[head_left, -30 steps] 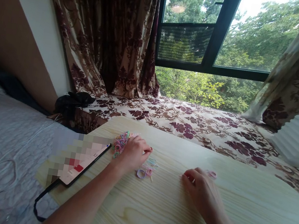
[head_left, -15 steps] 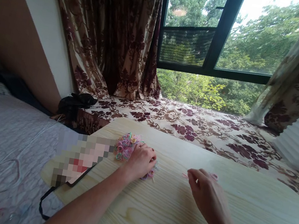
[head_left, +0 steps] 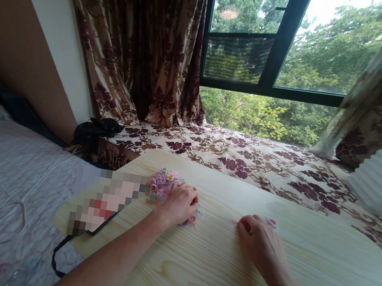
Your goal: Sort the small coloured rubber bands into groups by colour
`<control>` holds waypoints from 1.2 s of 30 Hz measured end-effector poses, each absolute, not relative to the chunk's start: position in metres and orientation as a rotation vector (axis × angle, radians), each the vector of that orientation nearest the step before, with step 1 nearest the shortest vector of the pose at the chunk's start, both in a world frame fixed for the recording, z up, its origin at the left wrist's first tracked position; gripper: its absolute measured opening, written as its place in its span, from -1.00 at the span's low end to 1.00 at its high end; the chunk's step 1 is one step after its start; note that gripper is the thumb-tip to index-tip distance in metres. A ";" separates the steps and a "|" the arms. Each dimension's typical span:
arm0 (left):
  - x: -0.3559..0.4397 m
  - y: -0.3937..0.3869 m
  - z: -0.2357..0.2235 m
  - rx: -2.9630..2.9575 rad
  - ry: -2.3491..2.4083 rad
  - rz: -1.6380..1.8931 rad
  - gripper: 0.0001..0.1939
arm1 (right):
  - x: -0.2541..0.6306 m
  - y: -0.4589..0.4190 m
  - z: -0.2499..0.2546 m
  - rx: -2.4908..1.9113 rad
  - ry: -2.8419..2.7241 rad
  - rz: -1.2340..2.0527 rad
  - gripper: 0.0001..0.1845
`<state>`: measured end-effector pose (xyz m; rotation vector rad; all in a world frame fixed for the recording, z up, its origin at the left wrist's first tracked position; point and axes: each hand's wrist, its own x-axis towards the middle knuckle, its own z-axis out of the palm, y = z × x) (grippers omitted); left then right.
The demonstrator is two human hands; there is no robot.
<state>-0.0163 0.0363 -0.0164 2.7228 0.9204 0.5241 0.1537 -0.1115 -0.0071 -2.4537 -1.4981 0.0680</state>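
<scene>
heap of hair ties [head_left: 157, 187]: on the table [head_left: 189, 276], near its far-left corner; small tangled loops, mostly pink with some green and yellow. probably bunched so they don't spread over the top.
loose ties [head_left: 192, 220]: a few, just right of the heap and partly under the left hand. likely set apart because single loops are easier to pick out there.
left hand [head_left: 182, 203]: palm down over the loose ties, fingers curled under. underside hidden, can't tell if it's clamped on a tie or just resting.
right hand [head_left: 258, 236]: across a gap, back up, thumb and fingertips close together. thin pink strand [head_left: 234, 221] pokes out at the tips; can't tell if pinched or lying under. a tip hold would suit something this thin.
pink tie [head_left: 271, 222]: just beyond the right hand, toward the far edge, well apart from the heap. probably so it doesn't mix in.
phone [head_left: 104, 214]: along the left edge, mostly blurred; black strap [head_left: 56, 257] hangs off.
far edge: flowered window seat [head_left: 238, 166] right behind; heap has little margin, a careless sweep could push ties off.
left edge: bed [head_left: 41, 175] beyond; phone crowds the left forearm.
room: sideways travel between the hands, more toward the right edge. near edge mostly out of view.
</scene>
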 end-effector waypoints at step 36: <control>-0.019 0.039 -0.014 2.731 0.880 0.462 -0.85 | 0.098 -0.173 0.026 -2.283 -1.835 0.456 -0.71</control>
